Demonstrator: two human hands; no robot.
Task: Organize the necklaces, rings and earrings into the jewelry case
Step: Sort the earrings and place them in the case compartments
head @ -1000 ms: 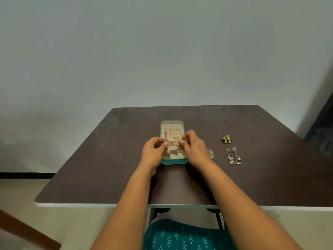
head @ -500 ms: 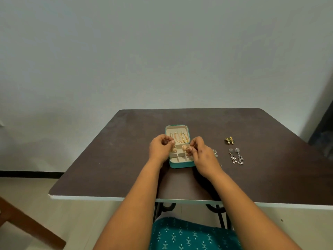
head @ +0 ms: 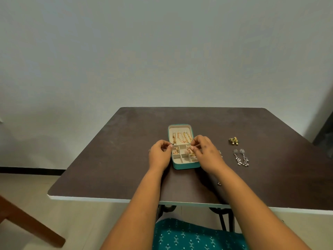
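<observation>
Plain grey-green wall fills most of what you see, and below it sits the dark brown counter with its pale front edge. Take the teal jewelry case as your landmark: it lies open in the middle of the counter, lid part away from you with gold chain necklaces already laid in it, tray of small compartments toward you.

Your left hand sits at the case's left edge, fingers curled with thumb and forefinger pinched together at the hinge line; whether that grip holds anything is too small to tell. Your right hand is over the case's right side, its grip pinched on a pink-gold earring that hangs in or just above a compartment in the far row. A second gold earring lies in the far-left compartment.

To seat this one well, you should probably lower it fully into its cell before letting go, so the dangle doesn't drape over a divider.

Right of the case, well apart from it, wait a pair of long silver drop earrings; beyond those, a green-gold pair. Another silver piece peeks out just past your right hand, and a tiny bit lies nearer you, beside your right forearm.
</observation>
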